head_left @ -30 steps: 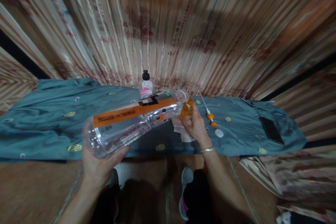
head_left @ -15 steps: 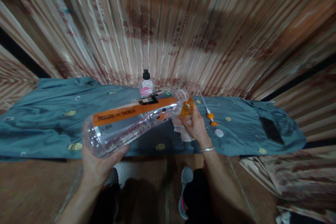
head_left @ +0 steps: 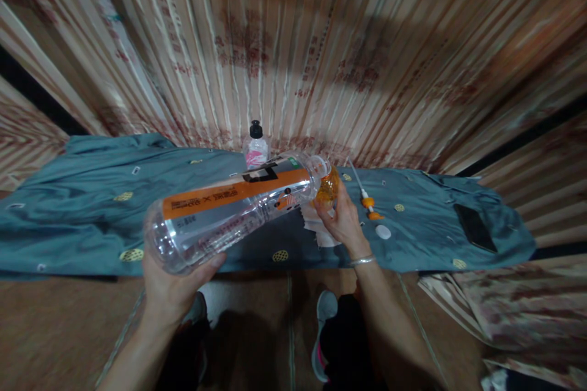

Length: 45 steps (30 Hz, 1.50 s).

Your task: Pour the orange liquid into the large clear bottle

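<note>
My left hand [head_left: 172, 284] is wrapped round the base of a large clear plastic bottle [head_left: 233, 211] with an orange and silver label. The bottle lies tilted in the air, its neck lower in height than I can judge and pointing right. Its mouth meets the top of a small amber bottle [head_left: 328, 189], which my right hand [head_left: 343, 220] grips from the right side. The small bottle's lower part is hidden by my fingers. Under my right hand lies a piece of white tissue [head_left: 318, 229].
On the teal cloth [head_left: 82, 195] stands a clear bottle with a black cap [head_left: 255, 145]. To the right lie an orange pump top [head_left: 368, 204], a round white cap [head_left: 383, 232] and a black phone [head_left: 474, 228]. A patterned curtain [head_left: 284, 43] hangs behind.
</note>
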Tool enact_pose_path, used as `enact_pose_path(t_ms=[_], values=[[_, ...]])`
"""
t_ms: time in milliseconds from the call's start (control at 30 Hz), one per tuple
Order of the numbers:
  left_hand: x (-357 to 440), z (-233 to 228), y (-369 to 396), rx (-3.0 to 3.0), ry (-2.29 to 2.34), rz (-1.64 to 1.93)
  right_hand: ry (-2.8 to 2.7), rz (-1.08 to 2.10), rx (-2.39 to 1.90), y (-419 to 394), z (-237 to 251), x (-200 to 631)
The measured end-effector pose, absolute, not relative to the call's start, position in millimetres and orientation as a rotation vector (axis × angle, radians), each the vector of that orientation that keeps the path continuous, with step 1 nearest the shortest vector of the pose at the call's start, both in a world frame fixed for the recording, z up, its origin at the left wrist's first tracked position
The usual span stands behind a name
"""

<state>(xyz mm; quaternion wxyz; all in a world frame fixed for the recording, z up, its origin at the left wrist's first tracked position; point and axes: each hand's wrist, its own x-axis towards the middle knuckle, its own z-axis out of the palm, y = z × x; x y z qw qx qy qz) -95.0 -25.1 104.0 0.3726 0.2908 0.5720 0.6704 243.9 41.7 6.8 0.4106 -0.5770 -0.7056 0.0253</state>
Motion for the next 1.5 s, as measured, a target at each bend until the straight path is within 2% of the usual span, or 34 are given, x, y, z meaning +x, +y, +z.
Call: enact_pose_path(t_ms=[633, 1000, 1500], values=[[-91.1, 108.4, -24.7, 0.702, 1.472, 1.690, -1.783, 0.066, -1.457, 41.0, 5.4, 245.0], [-104.5, 81.1, -25.9, 0.891, 1.449, 1.747, -1.776, 0.101, -1.453, 40.3, 8.2, 243.2], [-97.3, 94.7, -26.5, 0.755, 1.406, 1.752, -1.769, 0.087, -1.454, 40.7, 7.3, 243.4]])
